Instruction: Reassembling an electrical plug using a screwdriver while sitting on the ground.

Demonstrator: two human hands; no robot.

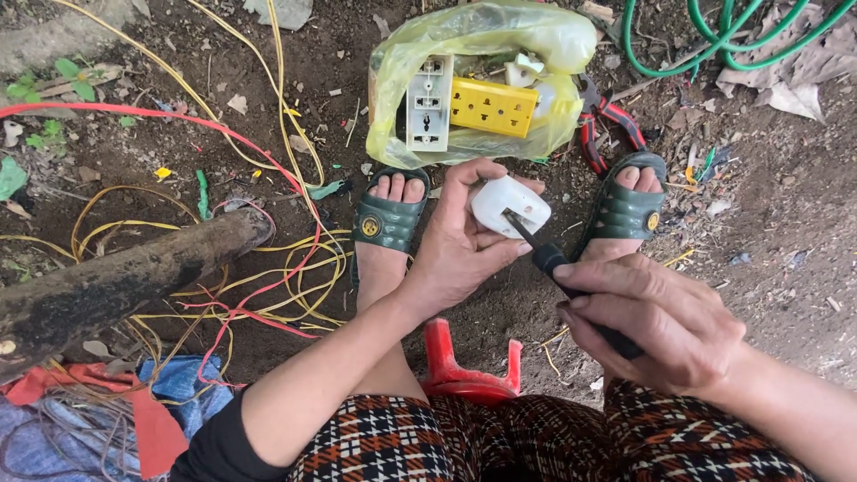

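At the centre of the frame the left hand (464,245) cups a white plug (511,203), its fingers wrapped round the underside and the thumb pressing the top edge, so the plug sits tilted just above the person's feet. The right hand (656,321), lower right, is clenched round the black handle of a screwdriver (546,254) whose thin shaft runs up and left until its tip meets the plug's face. The step in hand looks like turning a screw in the plug's cover, though the screw head itself is too small to make out, so whether it is being loosened or tightened cannot be told. The next move calls for keeping the tip seated and square to the face while the left hand braces the plug against the twist. Just beyond, in the upper middle, a yellow bag (473,45) lies open on the dirt with a white socket (429,103) and a yellow socket strip (494,107) inside; red-handled pliers (607,120) lie just to its right. Yellow and red wires (268,286) tangle at the left.
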